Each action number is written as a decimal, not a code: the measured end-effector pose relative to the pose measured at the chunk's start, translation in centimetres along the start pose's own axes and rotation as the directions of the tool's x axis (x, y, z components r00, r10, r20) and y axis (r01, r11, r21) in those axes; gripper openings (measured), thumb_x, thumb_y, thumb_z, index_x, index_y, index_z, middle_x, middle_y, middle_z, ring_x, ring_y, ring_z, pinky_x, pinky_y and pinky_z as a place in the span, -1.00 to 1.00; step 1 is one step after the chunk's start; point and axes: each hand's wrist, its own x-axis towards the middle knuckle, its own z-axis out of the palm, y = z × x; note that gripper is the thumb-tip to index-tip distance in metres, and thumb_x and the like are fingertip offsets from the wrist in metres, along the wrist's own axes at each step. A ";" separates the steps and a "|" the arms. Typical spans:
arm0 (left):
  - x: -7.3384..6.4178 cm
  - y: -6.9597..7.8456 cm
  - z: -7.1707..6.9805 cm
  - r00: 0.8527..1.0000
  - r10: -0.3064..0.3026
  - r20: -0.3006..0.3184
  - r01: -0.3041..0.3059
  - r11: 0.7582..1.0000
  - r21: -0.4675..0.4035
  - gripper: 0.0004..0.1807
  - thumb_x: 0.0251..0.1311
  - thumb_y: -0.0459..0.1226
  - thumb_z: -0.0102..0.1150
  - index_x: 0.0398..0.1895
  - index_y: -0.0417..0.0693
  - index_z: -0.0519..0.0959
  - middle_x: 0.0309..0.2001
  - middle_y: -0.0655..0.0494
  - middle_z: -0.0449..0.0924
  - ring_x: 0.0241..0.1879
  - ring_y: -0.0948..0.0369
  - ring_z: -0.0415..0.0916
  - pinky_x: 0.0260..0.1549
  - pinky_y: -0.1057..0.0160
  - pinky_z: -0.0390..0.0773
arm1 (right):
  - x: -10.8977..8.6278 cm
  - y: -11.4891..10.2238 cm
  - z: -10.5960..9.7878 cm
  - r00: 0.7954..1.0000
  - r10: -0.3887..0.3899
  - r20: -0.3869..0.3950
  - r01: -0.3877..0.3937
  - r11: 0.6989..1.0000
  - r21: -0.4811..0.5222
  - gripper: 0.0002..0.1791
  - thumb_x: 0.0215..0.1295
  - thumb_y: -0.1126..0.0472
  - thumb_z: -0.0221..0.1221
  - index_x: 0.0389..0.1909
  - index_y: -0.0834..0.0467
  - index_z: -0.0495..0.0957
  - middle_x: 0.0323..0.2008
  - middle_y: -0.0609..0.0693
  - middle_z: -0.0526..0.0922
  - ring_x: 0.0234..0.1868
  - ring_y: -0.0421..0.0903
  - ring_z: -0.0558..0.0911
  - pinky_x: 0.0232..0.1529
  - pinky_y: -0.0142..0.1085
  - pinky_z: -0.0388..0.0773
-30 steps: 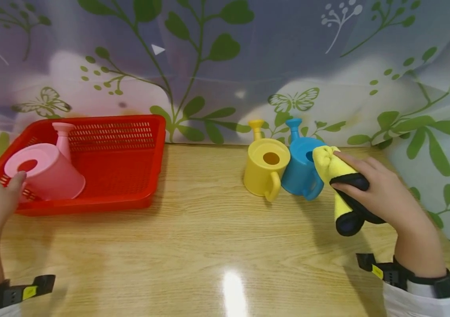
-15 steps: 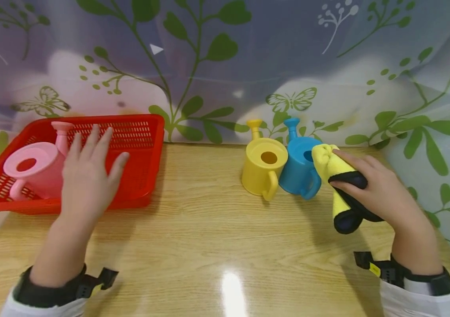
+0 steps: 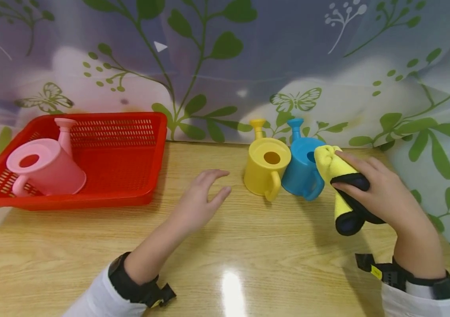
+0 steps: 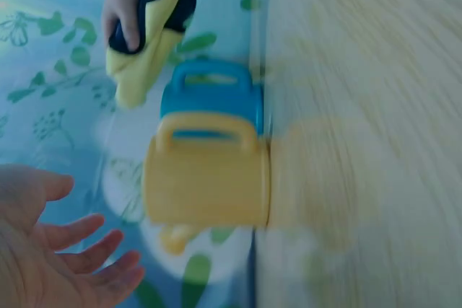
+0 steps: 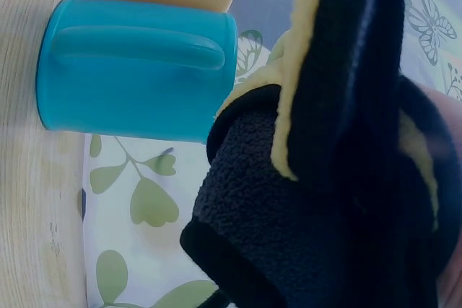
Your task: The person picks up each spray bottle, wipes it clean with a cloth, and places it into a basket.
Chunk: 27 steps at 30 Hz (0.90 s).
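Note:
In the head view my left hand (image 3: pixel 197 202) hovers over the table with fingers spread, left of a yellow watering can (image 3: pixel 257 169) and apart from it. A blue watering can (image 3: pixel 296 176) stands against the yellow one, both upright with handles toward me. My right hand (image 3: pixel 385 193) grips a folded yellow and black cloth (image 3: pixel 341 165) close to the blue can, covering part of its top. Dark fleecy cloth (image 5: pixel 267 207) fills much of the right wrist view. A pink watering can (image 3: pixel 56 169) stands inside the red basket (image 3: pixel 90 202) at the left.
A printed curtain (image 3: pixel 217 75) with leaves and butterflies hangs behind the table (image 3: pixel 193 268) and along its right side. The red basket's raised rim borders the left of the table. A bright light reflection lies on the wood near the front.
My left hand has moved right, from beside the pink can across the basket to near the yellow can. The right hand keeps hold of the cloth in about the same place.

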 end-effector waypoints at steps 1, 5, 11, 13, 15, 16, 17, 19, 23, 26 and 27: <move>0.4 0.2 0.6 0.999 -0.014 0.034 0.016 0.999 -0.047 -0.52 0.40 -0.07 0.02 0.31 -0.01 0.37 0.33 -0.01 0.34 0.32 0.03 0.29 0.29 -0.04 0.32 | 0.1 0.0 0.0 1.000 0.004 0.004 -0.004 1.000 0.000 -0.14 0.13 0.21 0.36 0.45 -0.03 0.18 0.01 0.31 0.49 0.05 0.30 0.44 -0.05 0.28 0.36; 2.0 1.0 2.7 0.988 -0.043 0.151 0.071 0.980 -0.185 -0.51 0.39 -0.09 0.03 0.31 -0.06 0.36 0.30 -0.01 0.36 0.27 0.05 0.35 0.23 0.04 0.40 | 0.2 0.0 0.0 1.000 0.014 0.014 -0.014 1.000 -0.003 -0.14 0.15 0.19 0.35 0.46 -0.03 0.17 0.01 0.32 0.47 0.05 0.31 0.43 -0.06 0.29 0.36; 4.1 1.6 5.3 0.951 -0.096 0.292 0.156 0.970 -0.188 -0.46 0.38 -0.08 0.05 0.34 -0.09 0.32 0.33 0.00 0.36 0.29 0.06 0.36 0.18 0.07 0.46 | 0.2 0.0 0.1 1.000 0.007 0.017 -0.007 1.000 -0.004 -0.13 0.14 0.19 0.35 0.46 -0.03 0.17 0.03 0.32 0.47 0.07 0.32 0.43 -0.04 0.28 0.36; 4.6 1.9 5.9 0.943 -0.093 0.319 0.151 0.975 -0.162 -0.43 0.37 -0.07 0.07 0.36 -0.11 0.29 0.34 -0.01 0.36 0.29 0.05 0.36 0.20 0.08 0.44 | 0.2 0.0 0.1 1.000 0.011 0.019 -0.011 1.000 -0.003 -0.13 0.15 0.19 0.35 0.46 -0.03 0.16 0.03 0.32 0.47 0.07 0.32 0.42 -0.03 0.28 0.35; 4.9 2.2 6.5 0.935 -0.085 0.345 0.135 0.983 -0.123 -0.38 0.36 -0.06 0.08 0.39 -0.13 0.26 0.36 -0.02 0.34 0.32 0.05 0.32 0.26 0.08 0.38 | 0.2 -0.1 0.0 1.000 0.013 0.020 -0.013 1.000 -0.005 -0.14 0.15 0.19 0.34 0.46 -0.02 0.16 0.04 0.32 0.46 0.08 0.33 0.42 -0.02 0.28 0.34; 5.1 2.3 6.8 0.931 -0.083 0.355 0.129 0.986 -0.109 -0.37 0.35 -0.06 0.09 0.39 -0.14 0.25 0.36 -0.03 0.33 0.34 0.05 0.30 0.28 0.08 0.35 | 0.2 -0.1 0.0 1.000 0.014 0.021 -0.014 1.000 -0.005 -0.14 0.15 0.19 0.34 0.46 -0.02 0.16 0.05 0.32 0.46 0.08 0.33 0.41 -0.02 0.29 0.34; 5.3 2.4 7.1 0.930 -0.077 0.359 0.119 0.988 -0.096 -0.36 0.35 -0.06 0.10 0.40 -0.14 0.24 0.37 -0.04 0.32 0.36 0.05 0.29 0.31 0.09 0.33 | 0.2 -0.1 0.0 1.000 0.016 0.023 -0.016 1.000 -0.006 -0.14 0.15 0.18 0.35 0.46 -0.01 0.17 0.05 0.32 0.46 0.09 0.33 0.41 -0.03 0.29 0.34; 5.5 2.6 7.6 0.926 -0.069 0.371 0.112 0.989 -0.095 -0.36 0.35 -0.06 0.09 0.40 -0.15 0.24 0.36 -0.05 0.33 0.36 0.05 0.27 0.32 0.10 0.31 | 0.2 -0.1 0.0 1.000 0.016 0.025 -0.016 1.000 -0.006 -0.15 0.15 0.18 0.35 0.45 -0.01 0.18 0.06 0.33 0.45 0.09 0.34 0.41 -0.03 0.30 0.34; 6.0 3.0 8.0 0.921 -0.055 0.386 0.112 0.986 -0.127 -0.41 0.37 -0.07 0.07 0.36 -0.15 0.28 0.33 -0.03 0.36 0.32 0.07 0.33 0.28 0.12 0.36 | 0.1 -0.3 0.0 1.000 0.010 0.018 -0.010 1.000 -0.014 -0.14 0.13 0.20 0.36 0.45 0.00 0.19 0.03 0.33 0.46 0.06 0.34 0.43 -0.06 0.29 0.36; 6.1 3.1 8.1 0.919 -0.057 0.391 0.119 0.983 -0.137 -0.48 0.39 -0.05 0.04 0.29 -0.13 0.32 0.26 -0.02 0.41 0.26 0.09 0.38 0.23 0.15 0.41 | 0.0 -0.6 -0.1 1.000 0.001 0.003 -0.001 1.000 -0.024 -0.12 0.10 0.21 0.37 0.45 0.00 0.19 -0.01 0.32 0.47 0.02 0.33 0.46 -0.09 0.27 0.38; 6.2 3.1 8.1 0.920 -0.059 0.388 0.121 0.983 -0.139 -0.51 0.39 -0.05 0.03 0.26 -0.13 0.33 0.23 -0.01 0.44 0.22 0.10 0.40 0.21 0.16 0.43 | 0.0 -0.7 -0.1 1.000 -0.003 -0.003 0.003 1.000 -0.027 -0.11 0.09 0.21 0.38 0.45 -0.01 0.19 -0.03 0.32 0.47 0.00 0.32 0.46 -0.11 0.26 0.38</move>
